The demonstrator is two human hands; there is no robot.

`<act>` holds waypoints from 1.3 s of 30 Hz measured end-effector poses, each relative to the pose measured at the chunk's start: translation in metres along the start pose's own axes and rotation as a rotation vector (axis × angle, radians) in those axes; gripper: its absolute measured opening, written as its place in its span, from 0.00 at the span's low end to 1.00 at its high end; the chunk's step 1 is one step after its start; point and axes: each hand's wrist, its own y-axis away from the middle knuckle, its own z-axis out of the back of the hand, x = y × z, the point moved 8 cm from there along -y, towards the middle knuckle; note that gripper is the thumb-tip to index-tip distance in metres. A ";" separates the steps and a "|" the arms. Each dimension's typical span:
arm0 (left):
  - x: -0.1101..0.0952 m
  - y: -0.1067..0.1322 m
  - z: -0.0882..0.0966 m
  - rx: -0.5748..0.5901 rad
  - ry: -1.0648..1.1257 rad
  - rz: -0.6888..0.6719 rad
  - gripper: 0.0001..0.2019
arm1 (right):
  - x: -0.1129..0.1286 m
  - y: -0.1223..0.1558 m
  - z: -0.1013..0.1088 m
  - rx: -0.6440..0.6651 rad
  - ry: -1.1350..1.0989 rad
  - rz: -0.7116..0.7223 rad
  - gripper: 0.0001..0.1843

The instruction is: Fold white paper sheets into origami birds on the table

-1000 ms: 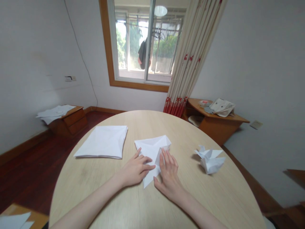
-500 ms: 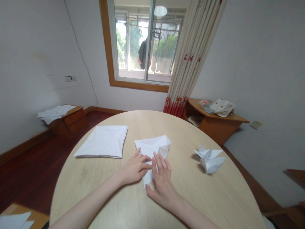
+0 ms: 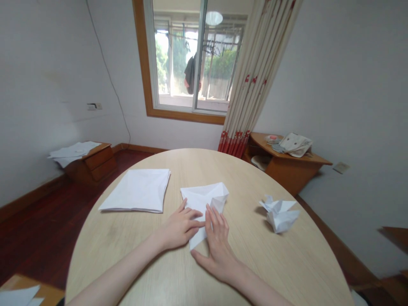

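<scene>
Room: pale walls, a window (image 3: 210,102) ahead of you, a red-and-white curtain (image 3: 255,85) at its right side.
Table: round, light wood-grain top (image 3: 178,280).
Folded sheet: white paper (image 3: 196,196), flat on the table in front of you, between and beneath your hands; a small flap stands out near its upper right corner.
Left hand: yours (image 3: 183,227), fingers released and spread across the sheet.
Right hand: yours (image 3: 219,250), fingers released, extended over the sheet's right side; thumb by its lower tip, contact unclear.
Paper stack: white (image 3: 137,191), left of the sheet.
Folded paper figure: white (image 3: 282,217), well to the right.
</scene>
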 end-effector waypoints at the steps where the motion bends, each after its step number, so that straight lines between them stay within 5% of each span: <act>1: -0.001 0.001 0.000 -0.002 -0.011 -0.001 0.13 | -0.002 -0.001 0.002 -0.008 0.006 0.002 0.50; 16: -0.005 0.006 0.001 -0.065 0.013 0.040 0.24 | -0.055 -0.010 0.029 -0.085 0.194 -0.028 0.36; 23: -0.008 0.008 0.004 -0.051 0.010 -0.033 0.18 | -0.073 -0.014 0.053 -0.075 0.102 0.072 0.11; 33: -0.019 0.008 0.011 -0.135 -0.048 -0.132 0.18 | -0.093 -0.008 0.028 0.412 -0.182 -0.124 0.11; 39: -0.021 0.012 0.031 -0.268 0.002 -0.192 0.17 | -0.097 -0.005 0.020 0.498 -0.263 -0.307 0.05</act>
